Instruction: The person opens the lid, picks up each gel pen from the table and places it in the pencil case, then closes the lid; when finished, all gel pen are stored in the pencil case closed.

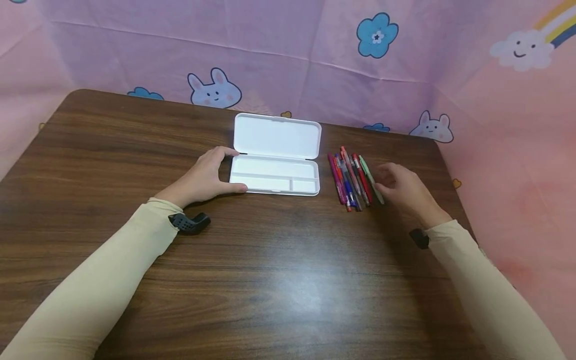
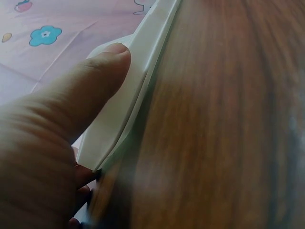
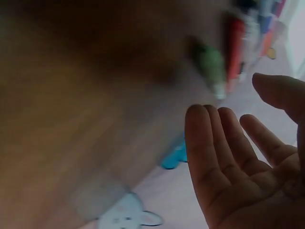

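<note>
A white pencil case (image 1: 274, 183) lies on the table with its lid (image 1: 277, 136) tipped back. My left hand (image 1: 204, 176) grips its left end, the thumb along the front edge and a fingertip at the back corner by the hinge. Close up in the left wrist view, the thumb (image 2: 102, 71) presses on the case's side (image 2: 114, 112). To the right of the case lies a row of several pens, with a light green pen (image 1: 371, 180) outermost. Just right of that pen is my right hand (image 1: 405, 190), holding nothing, its fingers (image 3: 228, 143) extended and slightly bent in the right wrist view.
Inside, the case's base has a long back compartment (image 1: 270, 166) and a divided front part. Among the pens are a magenta one (image 1: 336, 179) and a red one (image 1: 362, 180). A printed cloth (image 1: 288, 60) hangs behind the wooden table (image 1: 252, 270) and along its right side.
</note>
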### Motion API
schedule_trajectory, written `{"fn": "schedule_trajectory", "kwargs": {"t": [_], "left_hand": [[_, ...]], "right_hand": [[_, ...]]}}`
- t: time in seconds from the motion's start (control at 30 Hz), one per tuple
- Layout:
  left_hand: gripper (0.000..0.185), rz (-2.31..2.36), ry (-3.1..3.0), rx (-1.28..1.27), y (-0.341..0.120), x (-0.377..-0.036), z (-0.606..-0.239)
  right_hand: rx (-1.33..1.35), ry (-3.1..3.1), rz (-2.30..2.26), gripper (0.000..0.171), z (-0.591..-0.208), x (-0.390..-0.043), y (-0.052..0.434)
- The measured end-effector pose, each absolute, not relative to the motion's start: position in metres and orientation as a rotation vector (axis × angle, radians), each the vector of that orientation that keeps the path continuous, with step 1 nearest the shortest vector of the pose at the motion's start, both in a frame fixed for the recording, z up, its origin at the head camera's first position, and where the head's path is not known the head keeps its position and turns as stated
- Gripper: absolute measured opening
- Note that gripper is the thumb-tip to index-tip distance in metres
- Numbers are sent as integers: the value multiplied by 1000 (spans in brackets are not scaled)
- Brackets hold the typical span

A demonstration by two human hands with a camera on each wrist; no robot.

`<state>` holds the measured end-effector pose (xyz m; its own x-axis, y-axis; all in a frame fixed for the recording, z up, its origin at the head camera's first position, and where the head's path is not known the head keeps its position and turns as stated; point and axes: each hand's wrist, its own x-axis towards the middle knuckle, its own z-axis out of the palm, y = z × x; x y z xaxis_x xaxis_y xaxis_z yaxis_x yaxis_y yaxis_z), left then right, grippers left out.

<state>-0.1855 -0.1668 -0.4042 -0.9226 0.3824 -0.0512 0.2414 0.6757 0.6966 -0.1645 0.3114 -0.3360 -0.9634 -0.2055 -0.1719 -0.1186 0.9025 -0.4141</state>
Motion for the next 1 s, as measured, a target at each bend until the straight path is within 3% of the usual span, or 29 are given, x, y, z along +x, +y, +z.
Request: {"fn": "schedule_trajectory", "kwargs": {"t": [0.33,1.0], "left_hand": [[99,1087,2697,501,-167,-187,-406],[100,1081,2704,499,-166,-186,-406]], "right_hand": [[-75,2823,-692,53,-351,-149,331],[-56,2800,-618,33,-352,-156,326]]}}
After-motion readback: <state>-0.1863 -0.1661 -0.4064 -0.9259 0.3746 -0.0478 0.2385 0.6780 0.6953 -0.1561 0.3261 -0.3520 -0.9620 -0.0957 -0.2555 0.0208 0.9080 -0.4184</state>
